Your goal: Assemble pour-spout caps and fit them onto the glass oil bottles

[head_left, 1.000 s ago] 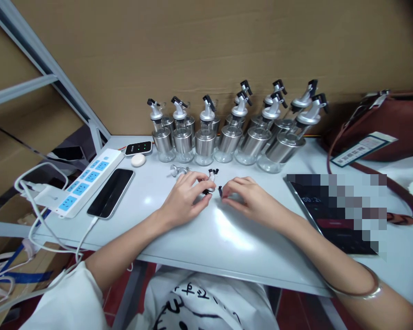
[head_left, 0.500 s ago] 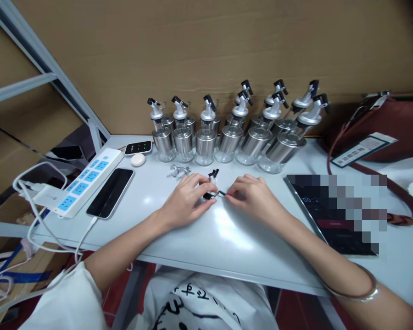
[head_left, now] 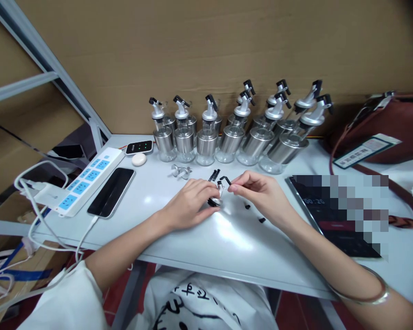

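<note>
My left hand (head_left: 192, 205) is closed around the base of a silver pour spout (head_left: 220, 191), which stands upright near the middle of the table. Thumb and forefinger of my right hand (head_left: 258, 190) pinch a bent black lever cap (head_left: 225, 179) just above and right of the spout's tip. Whether cap and spout touch, I cannot tell. Several black lever pieces (head_left: 214, 175) lie just behind the spout. Two small black stoppers (head_left: 248, 206) rest beneath my right hand. Farther left, silver spout parts (head_left: 181, 172) lie on their sides.
Glass oil bottles (head_left: 207, 144) with steel sleeves and spouts stand along the back of the table (head_left: 192, 250). To the left are a phone (head_left: 112, 192), a power strip (head_left: 89, 181) and a white round case (head_left: 139, 159). A tablet (head_left: 316, 215) and a brown bag (head_left: 382, 128) occupy the right.
My left hand has turned the spout from tilted to upright. My right hand has risen with the black cap toward the spout's tip, uncovering the small black stoppers on the table.
</note>
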